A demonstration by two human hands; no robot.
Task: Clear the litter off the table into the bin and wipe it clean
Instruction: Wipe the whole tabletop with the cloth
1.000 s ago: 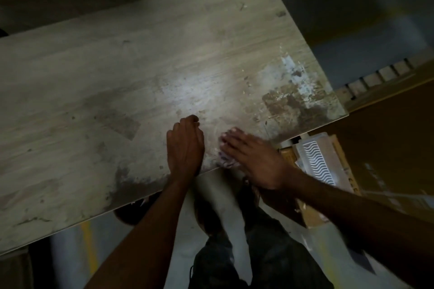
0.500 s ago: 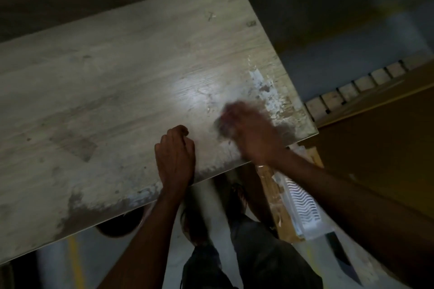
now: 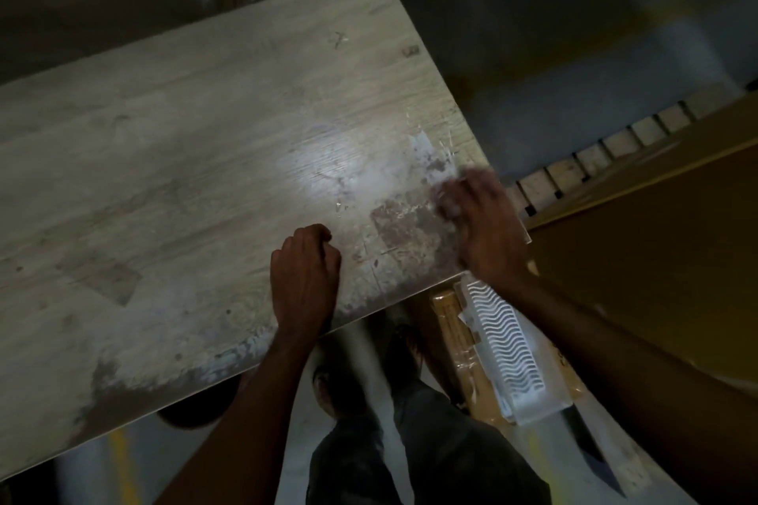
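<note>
The pale wood-grain table [image 3: 184, 160] fills the left and middle, with worn brown and white scuffed patches near its right corner [image 3: 406, 225]. My right hand [image 3: 480, 221] lies blurred over that corner, pressing a small pale cloth [image 3: 447, 199] against the surface; only a bit of the cloth shows under the fingers. My left hand [image 3: 305, 275] rests as a loose fist on the table's near edge, holding nothing. No bin is in view.
Below the right corner stands a cardboard box [image 3: 463, 344] with a white wavy-patterned plastic piece [image 3: 508, 348] on it. A large brown panel [image 3: 656, 258] and wooden slats [image 3: 594, 160] lie to the right. My legs [image 3: 410, 443] show below the table edge.
My right hand has swept the cloth from beside my left hand rightward to the scuffed corner. My left hand has stayed on the edge. The view has shifted slightly.
</note>
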